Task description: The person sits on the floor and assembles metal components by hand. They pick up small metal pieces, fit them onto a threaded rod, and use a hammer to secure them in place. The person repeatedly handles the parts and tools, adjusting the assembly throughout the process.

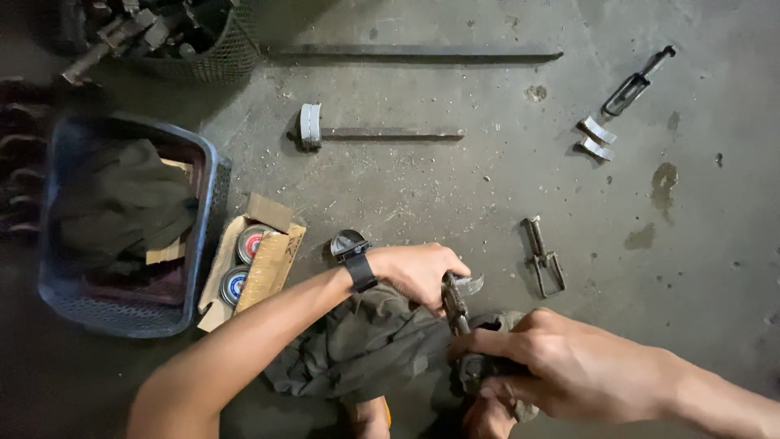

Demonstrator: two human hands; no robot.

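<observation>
Head view, looking down at a concrete floor (487,203). At nine o'clock a blue plastic basket (203,236) holds dark cloth; just right of it an open cardboard box (272,260) contains two round tins (244,262). At six o'clock the left hand (418,272), a black watch on its wrist, curls closed around the top of a rusty metal clamp part (455,305) above a dark rag (366,349). The right hand (569,366) grips its lower end, fingers wrapped shut. At three o'clock a similar metal bracket (544,258) lies apart.
</observation>
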